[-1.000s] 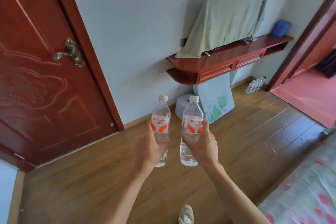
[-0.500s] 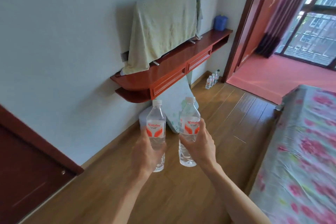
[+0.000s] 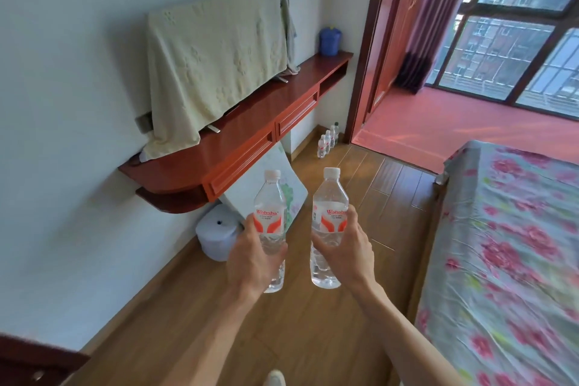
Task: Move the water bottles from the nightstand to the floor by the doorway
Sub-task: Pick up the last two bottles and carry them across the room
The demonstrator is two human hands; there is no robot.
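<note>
The left hand (image 3: 250, 260) and the right hand (image 3: 347, 254) each carry one clear plastic water bottle with a white cap and a red-and-white label. The left bottle (image 3: 270, 216) and the right bottle (image 3: 329, 207) are upright, side by side but apart, in the air above the brown wooden plank floor (image 3: 313, 338). The likeliest mishap, I judge, is a slip: both bottles look full and smooth, each hangs from one hand alone, and a loosened hold mid-stride would drop it. They could also knock together if the hands drift inward. The left fingers (image 3: 247, 224) are curled close round the lower body of their bottle, at the label's foot. The right fingers (image 3: 352, 219) wrap the label's lower half, thumb on the inner side. Both grasps look firm.

On the right lies the bed with a pink-flowered cover (image 3: 501, 260). On the left, by the wall, a white round tub (image 3: 216, 236) sits beside a pale board (image 3: 291, 185) leaning under the red-brown wall shelf (image 3: 250, 138). Farther on, a row of small bottles (image 3: 327, 141) stands on the floor just beside the dark red doorway frame (image 3: 366, 56); a careless set-down there could topple them
</note>
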